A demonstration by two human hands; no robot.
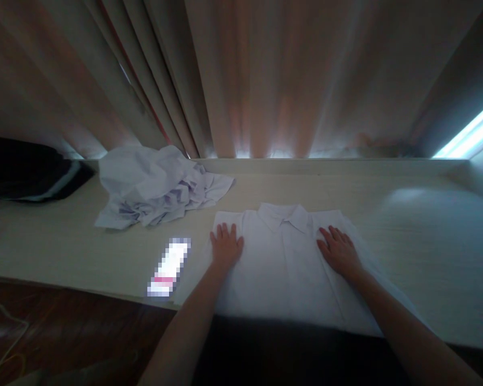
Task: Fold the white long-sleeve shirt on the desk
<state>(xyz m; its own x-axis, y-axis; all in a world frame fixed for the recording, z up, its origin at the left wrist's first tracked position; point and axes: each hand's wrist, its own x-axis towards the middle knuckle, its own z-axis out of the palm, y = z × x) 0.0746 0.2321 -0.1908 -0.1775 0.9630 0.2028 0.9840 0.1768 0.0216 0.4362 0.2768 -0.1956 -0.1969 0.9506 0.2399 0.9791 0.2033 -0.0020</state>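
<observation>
Resting L hand (226, 245) & R hand (338, 252) flat, empty, on white cloth shirt (261, 281), abt evenly flanking pointed white collar (274, 217), w/ straight placket (287, 262) running bodyward.

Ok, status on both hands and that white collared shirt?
Left hand, right hand: palm-down on white collared shirt. Shirt spread front-up. Crumpled white cloth lies clear of it.

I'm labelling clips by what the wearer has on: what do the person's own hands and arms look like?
The left hand and right hand are ungloved, and no ring can be made out. Both forearms are bare, with no sleeve, watch or bracelet showing. The dark shape between them is probably clothing.
</observation>
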